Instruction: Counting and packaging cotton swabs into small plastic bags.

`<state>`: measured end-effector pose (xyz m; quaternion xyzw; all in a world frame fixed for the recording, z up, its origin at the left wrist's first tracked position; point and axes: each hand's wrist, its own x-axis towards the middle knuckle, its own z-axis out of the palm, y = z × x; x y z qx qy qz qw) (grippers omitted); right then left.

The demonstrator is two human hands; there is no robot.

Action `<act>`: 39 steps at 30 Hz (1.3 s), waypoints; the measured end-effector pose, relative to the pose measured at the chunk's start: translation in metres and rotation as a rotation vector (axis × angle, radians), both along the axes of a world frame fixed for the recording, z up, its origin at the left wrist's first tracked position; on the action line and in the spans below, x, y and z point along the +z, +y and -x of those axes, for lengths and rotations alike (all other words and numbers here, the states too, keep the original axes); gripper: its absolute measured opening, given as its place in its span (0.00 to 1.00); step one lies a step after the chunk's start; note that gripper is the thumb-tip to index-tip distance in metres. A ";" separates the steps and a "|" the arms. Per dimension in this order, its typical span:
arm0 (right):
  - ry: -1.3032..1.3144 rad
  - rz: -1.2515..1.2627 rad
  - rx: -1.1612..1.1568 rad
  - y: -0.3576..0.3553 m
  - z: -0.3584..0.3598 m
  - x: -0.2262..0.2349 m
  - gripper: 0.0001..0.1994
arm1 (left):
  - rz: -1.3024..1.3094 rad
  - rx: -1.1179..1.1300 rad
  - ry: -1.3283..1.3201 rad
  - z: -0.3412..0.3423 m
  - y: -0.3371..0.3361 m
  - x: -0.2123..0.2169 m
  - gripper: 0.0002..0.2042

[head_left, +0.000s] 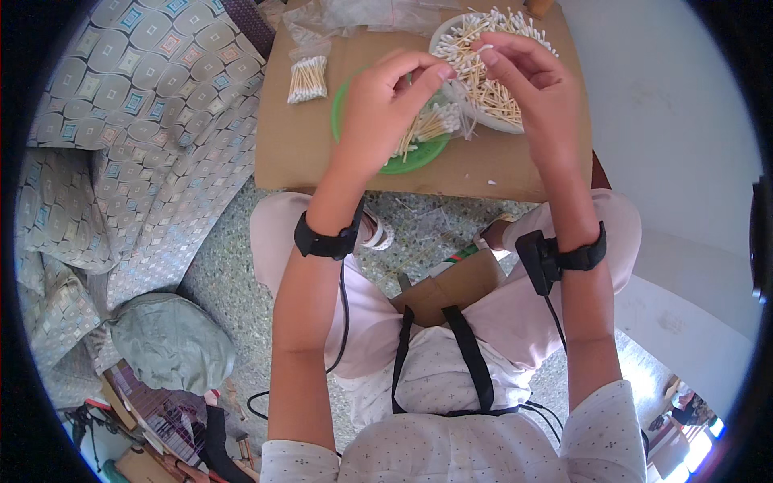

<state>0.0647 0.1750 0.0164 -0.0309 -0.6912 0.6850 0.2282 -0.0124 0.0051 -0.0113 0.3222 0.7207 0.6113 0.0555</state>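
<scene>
My left hand (385,101) is closed, thumb against fingers, on the edge of a clear plastic bag (462,113). Cotton swabs (435,122) show in and around that bag, above a green plate (343,105); my hand hides part of both. Over the right side of a white bowl (501,125) heaped with loose cotton swabs (491,92), my right hand (543,88) is pinched. A white cotton swab tip (486,48) shows at its fingertips; the rest of that swab is hard to make out.
A filled bag of cotton swabs (307,79) lies left on the cardboard-covered table (282,153), with clear plastic bags (378,14) at the back. Patterned cloth (161,105) drapes at left, beside a grey-green bag (171,342). A white wall (660,121) stands at right.
</scene>
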 end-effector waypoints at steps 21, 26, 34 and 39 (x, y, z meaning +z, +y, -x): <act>0.015 -0.207 -0.088 0.014 0.004 -0.008 0.09 | -0.049 0.038 0.038 -0.006 0.002 0.008 0.13; -0.070 -0.339 -0.116 0.020 0.003 -0.005 0.09 | 0.330 -0.071 0.392 -0.008 -0.001 0.000 0.40; -0.172 -0.532 -0.061 0.011 -0.001 -0.005 0.10 | 0.445 -0.031 0.422 -0.011 -0.001 -0.007 0.45; -0.190 -0.549 0.000 0.015 0.001 -0.017 0.08 | 0.431 -0.037 0.426 -0.012 0.002 -0.009 0.43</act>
